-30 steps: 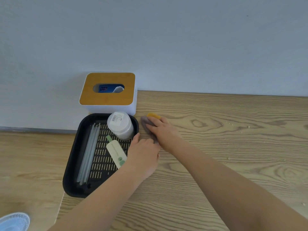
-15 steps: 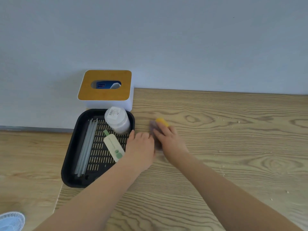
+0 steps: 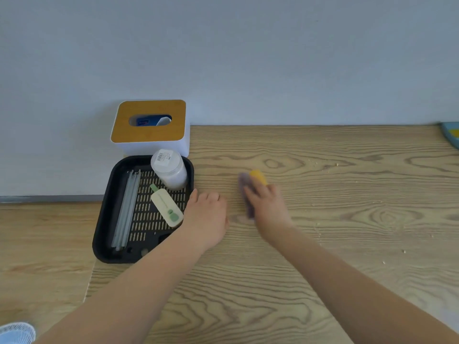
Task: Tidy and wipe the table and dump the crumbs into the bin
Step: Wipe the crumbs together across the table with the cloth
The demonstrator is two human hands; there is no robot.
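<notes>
My right hand [image 3: 267, 203] grips a sponge [image 3: 250, 184] with a yellow top and a grey-purple underside, pressed flat on the wooden table [image 3: 323, 281]; both are motion-blurred. My left hand [image 3: 207, 214] rests on the table beside the right rim of the black slotted tray [image 3: 104, 219], fingers loosely curled, holding nothing. Small crumbs [image 3: 337, 164] lie scattered over the right part of the table. The tray holds a white lidded jar [image 3: 169, 168], a cream and green tube [image 3: 167, 207] and several clear straws [image 3: 126, 209].
A white tissue box with a wooden lid [image 3: 149, 125] stands against the wall behind the tray. A blue object [image 3: 452, 134] pokes in at the right edge. A pale blue fan grille [image 3: 16, 332] shows at the bottom left, below the table's left edge.
My right hand has slid the sponge to the right, away from the tray's corner. My left hand stays beside the tray's right rim.
</notes>
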